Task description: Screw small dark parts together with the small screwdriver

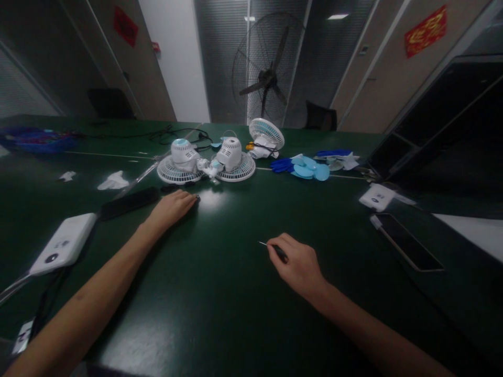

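Observation:
My right hand [296, 262] is closed around a small screwdriver [280, 253] with a black handle, its thin metal shaft pointing left above the green table. My left hand [175, 206] reaches forward low at the tabletop, fingers together, with a tiny dark item [197, 198] at the fingertips that is too small to name. Just beyond it, two small white fans lie grille-down: the left fan [184, 157] and the middle fan [231, 157]. Another white fan [267, 137] with its cord wrapped about it rests tilted farther back.
Light-blue plastic discs [308, 167] and blue gloves [282, 165] lie back right. A phone [406, 242] and a white box-like device [377, 197] are at right. On the left are a white power bank [65, 243], a black case [129, 203] and crumpled white tissue [113, 180].

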`<state>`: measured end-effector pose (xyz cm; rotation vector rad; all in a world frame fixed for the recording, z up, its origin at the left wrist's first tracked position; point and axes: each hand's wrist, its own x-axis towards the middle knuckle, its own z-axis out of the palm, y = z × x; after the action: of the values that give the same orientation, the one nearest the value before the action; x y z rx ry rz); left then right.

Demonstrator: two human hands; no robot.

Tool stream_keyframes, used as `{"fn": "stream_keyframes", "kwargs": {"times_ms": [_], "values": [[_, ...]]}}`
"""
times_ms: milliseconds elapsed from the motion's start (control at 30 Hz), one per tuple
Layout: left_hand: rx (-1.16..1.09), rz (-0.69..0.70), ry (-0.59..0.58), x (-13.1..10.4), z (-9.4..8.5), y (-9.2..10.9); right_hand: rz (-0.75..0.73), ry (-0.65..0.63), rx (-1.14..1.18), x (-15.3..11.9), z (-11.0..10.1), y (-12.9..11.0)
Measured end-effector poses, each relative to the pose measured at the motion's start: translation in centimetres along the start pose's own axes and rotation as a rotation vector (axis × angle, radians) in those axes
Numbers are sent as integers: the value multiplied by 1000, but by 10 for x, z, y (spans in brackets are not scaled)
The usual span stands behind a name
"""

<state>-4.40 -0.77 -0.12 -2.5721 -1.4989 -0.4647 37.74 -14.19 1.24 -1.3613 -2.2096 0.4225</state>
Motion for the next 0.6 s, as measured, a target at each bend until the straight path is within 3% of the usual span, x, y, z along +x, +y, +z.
{"fn": "stream_keyframes", "kwargs": {"times_ms": [100,167,267,400,600], "values": [[19,-16,7,3,1,7,3,-10,18,0,0,1],[-53,-97,55,4,2,11,3,-17,24,0,1,2],[-305,-297,118,4,6,11,6,-21,14,0,1,3],[-629,-514,90,7,12,3,-2,-28,24,0,0,1],[-705,-530,-18,12,10,0,-1,-47,7,0,-2,1]]}}
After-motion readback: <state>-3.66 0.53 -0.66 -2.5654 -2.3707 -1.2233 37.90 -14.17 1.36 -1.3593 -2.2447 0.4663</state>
